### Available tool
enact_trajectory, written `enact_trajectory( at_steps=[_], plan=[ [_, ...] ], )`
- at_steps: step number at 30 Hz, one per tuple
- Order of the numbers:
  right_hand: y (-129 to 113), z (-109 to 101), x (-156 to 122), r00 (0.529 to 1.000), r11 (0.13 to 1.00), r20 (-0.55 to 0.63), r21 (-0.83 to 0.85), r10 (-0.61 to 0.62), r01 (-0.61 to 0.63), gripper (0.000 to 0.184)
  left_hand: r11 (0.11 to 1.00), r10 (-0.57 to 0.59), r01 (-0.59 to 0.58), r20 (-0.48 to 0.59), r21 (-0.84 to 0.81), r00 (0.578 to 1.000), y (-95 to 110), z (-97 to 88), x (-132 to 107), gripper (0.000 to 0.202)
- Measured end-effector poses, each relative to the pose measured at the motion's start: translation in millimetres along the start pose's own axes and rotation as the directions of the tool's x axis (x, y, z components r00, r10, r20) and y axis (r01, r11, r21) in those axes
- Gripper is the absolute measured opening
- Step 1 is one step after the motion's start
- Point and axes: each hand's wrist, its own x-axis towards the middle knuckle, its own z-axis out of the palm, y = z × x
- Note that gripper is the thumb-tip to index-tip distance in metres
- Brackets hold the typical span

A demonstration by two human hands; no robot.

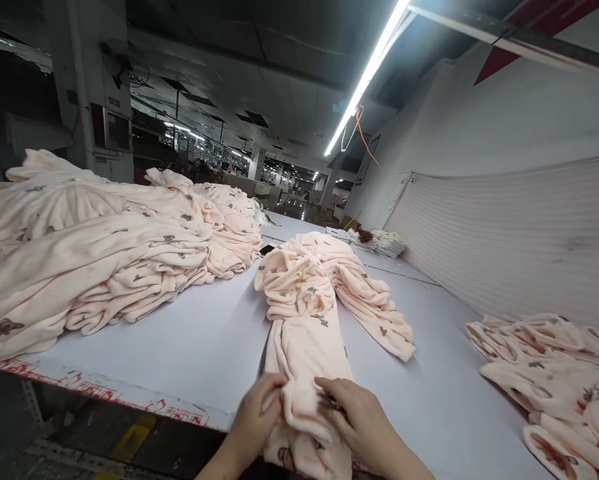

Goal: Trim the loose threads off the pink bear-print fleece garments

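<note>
A pale pink fleece garment [306, 347] with small brown printed motifs lies along the table, bunched at its far end. One sleeve-like part [374, 307] of it spreads out to the right. Close to the front edge, my left hand [259, 417] is closed on the left side of the garment's near end, thumb and fingers pinching the fabric. On the opposite side my right hand [359, 417] grips the same end with bent fingers. Between the hands the cloth is folded up in a thick ridge, and part of it hangs at the table edge.
A large heap of similar pink fleece [129, 253] covers the left of the white table [194, 353]. More pink pieces [559, 380] lie at the right. Paper-like stacks [386, 243] sit toward the back right. Striped cloth [519, 233] hangs along the right wall.
</note>
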Motion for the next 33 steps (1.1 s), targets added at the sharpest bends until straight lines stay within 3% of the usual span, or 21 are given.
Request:
enact_trajectory(
  at_steps=[2,5,9,11,13,15,17,19,20,22,24,26,28,30,31,33],
  plan=[
    [-4,-4,-6,0.998,0.993,0.069,-0.119,-0.003,0.011,0.048,1.000,-0.010,0.011,0.092,-0.012,0.996,1,18.6,1,0.017],
    [0,-10,-20,0.991,0.989,0.124,-0.143,0.042,-0.024,0.057,1.000,0.007,-0.009,0.155,0.015,0.988,0,46.6,-8,0.013],
    [15,-15,-42,0.990,0.987,0.125,-0.156,0.070,-0.051,0.049,0.998,0.026,-0.036,0.214,0.043,0.977,0,68.1,-18,0.014],
    [25,-16,-44,0.994,0.995,0.050,-0.046,0.095,-0.092,0.037,0.999,0.003,-0.011,0.249,0.032,0.968,2,66.9,-16,0.014],
    [35,-17,-40,0.984,0.966,-0.066,0.210,0.167,-0.150,0.018,0.997,-0.071,0.068,0.275,0.021,0.959,9,60.0,-11,0.015],
    [44,-16,-33,0.951,0.835,-0.120,0.519,0.284,-0.184,0.013,0.991,-0.134,0.128,0.223,0.039,0.966,20,53.7,-5,0.016],
    [49,-11,-25,0.908,0.558,-0.059,0.805,0.416,-0.203,0.017,0.989,-0.137,0.129,0.117,0.073,0.984,35,54.5,0,0.023],
    [50,-2,-21,0.867,0.248,0.045,0.950,0.496,-0.191,0.023,0.992,-0.095,0.088,0.074,0.088,0.993,51,64.8,6,0.027],
    [50,2,-21,0.856,0.144,0.085,0.973,0.511,-0.183,0.025,0.993,-0.095,0.088,0.076,0.084,0.993,59,72.6,9,0.030],
    [50,10,-22,0.858,0.104,0.104,0.978,0.503,-0.180,0.030,0.991,-0.111,0.106,0.071,0.080,0.991,70,90.1,16,0.040],
    [52,12,-25,0.876,0.122,0.106,0.975,0.471,-0.183,0.033,0.992,-0.087,0.083,0.037,0.094,0.996,75,104.9,23,0.035],
    [59,7,-29,0.898,0.236,0.068,0.954,0.434,-0.186,0.035,0.995,-0.028,0.030,-0.022,0.099,0.999,74,113.7,26,0.023],
    [67,-3,-34,0.916,0.506,-0.077,0.850,0.395,-0.147,0.032,0.995,0.048,-0.040,-0.097,0.089,0.994,70,116.6,26,0.025],
    [74,-15,-39,0.893,0.790,-0.279,0.600,0.353,-0.125,0.023,0.986,0.151,-0.140,-0.134,0.087,0.979,64,115.5,24,0.027],
    [76,-21,-42,0.868,0.879,-0.365,0.452,0.335,-0.149,0.019,0.975,0.215,-0.204,-0.128,0.093,0.968,61,114.4,23,0.026],
    [75,-32,-48,0.830,0.947,-0.463,0.220,0.311,-0.233,0.019,0.941,0.330,-0.317,-0.114,0.114,0.937,58,111.9,22,0.022]
  ],
)
